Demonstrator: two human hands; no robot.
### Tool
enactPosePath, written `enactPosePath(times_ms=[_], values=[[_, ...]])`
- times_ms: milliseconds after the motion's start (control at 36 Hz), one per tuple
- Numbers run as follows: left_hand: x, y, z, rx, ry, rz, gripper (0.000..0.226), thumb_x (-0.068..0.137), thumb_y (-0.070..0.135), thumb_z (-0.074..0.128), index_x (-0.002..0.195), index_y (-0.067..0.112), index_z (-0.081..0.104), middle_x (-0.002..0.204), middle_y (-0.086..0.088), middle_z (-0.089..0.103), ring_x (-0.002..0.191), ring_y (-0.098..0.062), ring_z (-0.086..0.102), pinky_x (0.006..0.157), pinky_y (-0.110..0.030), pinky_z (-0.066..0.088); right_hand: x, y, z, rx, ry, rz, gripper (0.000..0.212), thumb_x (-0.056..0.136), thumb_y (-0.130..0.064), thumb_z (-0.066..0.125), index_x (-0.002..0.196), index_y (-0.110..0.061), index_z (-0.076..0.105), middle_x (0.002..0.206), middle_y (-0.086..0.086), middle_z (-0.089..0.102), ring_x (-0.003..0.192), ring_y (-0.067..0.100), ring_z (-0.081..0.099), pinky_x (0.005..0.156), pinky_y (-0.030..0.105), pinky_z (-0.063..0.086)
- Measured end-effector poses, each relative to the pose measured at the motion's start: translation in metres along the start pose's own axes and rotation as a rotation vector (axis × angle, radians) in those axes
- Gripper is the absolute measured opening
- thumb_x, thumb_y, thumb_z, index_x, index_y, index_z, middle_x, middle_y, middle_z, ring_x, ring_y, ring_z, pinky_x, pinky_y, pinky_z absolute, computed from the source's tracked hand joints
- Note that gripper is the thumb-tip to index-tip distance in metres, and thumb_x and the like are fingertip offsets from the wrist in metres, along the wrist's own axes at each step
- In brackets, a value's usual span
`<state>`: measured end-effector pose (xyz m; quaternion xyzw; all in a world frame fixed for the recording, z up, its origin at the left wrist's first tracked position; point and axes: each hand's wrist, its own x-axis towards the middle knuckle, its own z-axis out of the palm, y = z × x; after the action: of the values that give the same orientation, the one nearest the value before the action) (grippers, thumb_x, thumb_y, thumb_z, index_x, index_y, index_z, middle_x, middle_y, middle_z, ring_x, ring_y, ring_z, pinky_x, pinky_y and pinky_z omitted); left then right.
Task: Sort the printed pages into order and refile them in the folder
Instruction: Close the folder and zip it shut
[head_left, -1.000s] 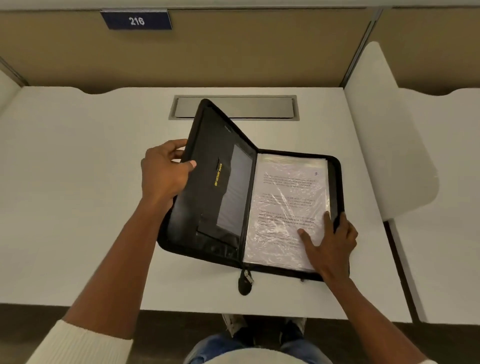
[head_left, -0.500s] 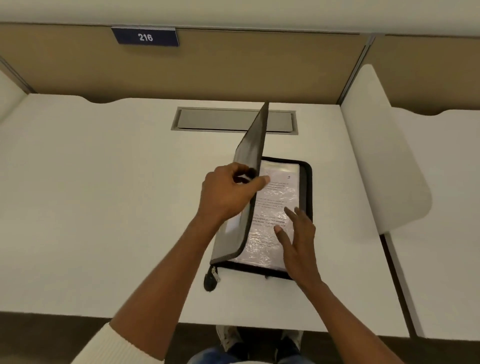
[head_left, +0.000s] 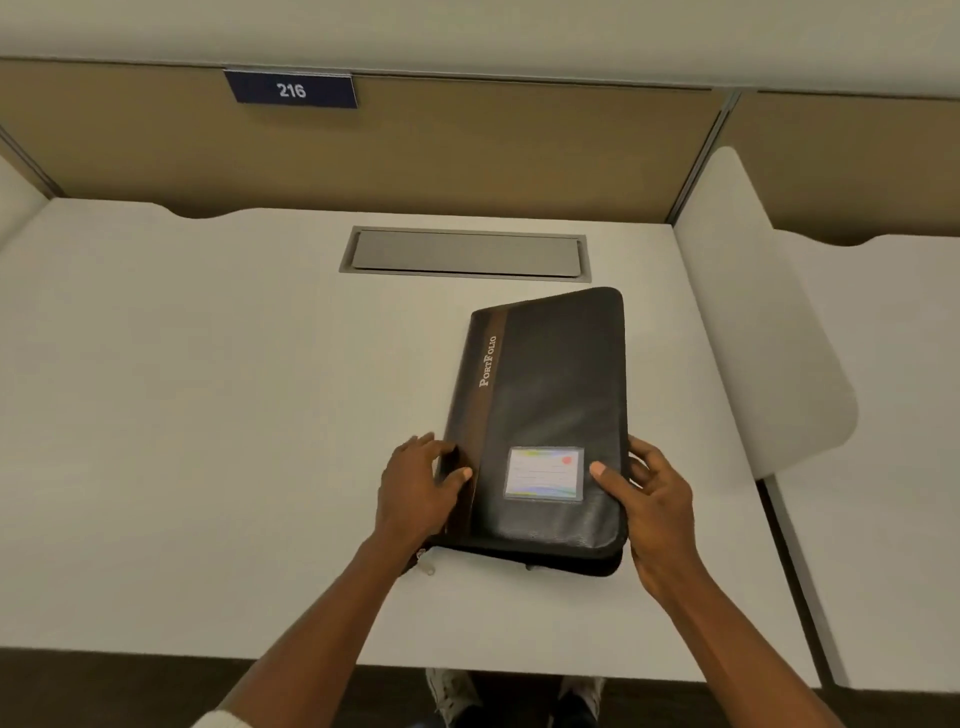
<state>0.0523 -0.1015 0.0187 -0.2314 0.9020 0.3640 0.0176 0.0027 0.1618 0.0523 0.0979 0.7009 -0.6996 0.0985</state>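
Folder (head_left: 545, 405) closed, black, brown stripe with "PortFolio" lettering, flat on desk (head_left: 208, 415), slightly skewed. Near end held between left grip (head_left: 415, 493) and right grip (head_left: 654, 504). Label window (head_left: 544, 474) between the thumbs, zip pull (head_left: 427, 564) by left wrist.

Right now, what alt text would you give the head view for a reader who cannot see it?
A closed black portfolio folder lies on a white desk, a person's left hand and right hand holding its long edges, thumbs on the cover. A label card sits on the cover; a plaque reading 216 hangs behind.
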Motion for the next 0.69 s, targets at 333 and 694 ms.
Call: enactPosePath(times_ms=[333,694], values=[[-0.01,-0.024,0.012,0.046,-0.127,0.132,0.08,0.087,0.035,0.086,0.157,0.02,0.05,0.163,0.003,0.045,0.135,-0.021,0.049,0.109,-0.036,0.044,0.024,0.071,-0.03,-0.593,0.098,-0.19,0.062,0.088,-0.026,0.084,0.144,-0.014,0.059,0.125,0.004,0.065,0.1,0.019,0.066,0.078,0.018,0.053],[-0.019,-0.04,0.022,-0.04,-0.134,0.143,0.082,0.085,0.023,0.087,0.157,0.03,0.048,0.166,0.008,0.038,0.12,-0.018,0.048,0.103,-0.045,0.054,0.032,0.1,-0.03,-0.784,0.164,-0.272,0.063,0.09,-0.018,0.081,0.146,-0.003,0.057,0.117,0.014,0.054,0.102,0.024,0.056,0.081,0.031,0.051]])
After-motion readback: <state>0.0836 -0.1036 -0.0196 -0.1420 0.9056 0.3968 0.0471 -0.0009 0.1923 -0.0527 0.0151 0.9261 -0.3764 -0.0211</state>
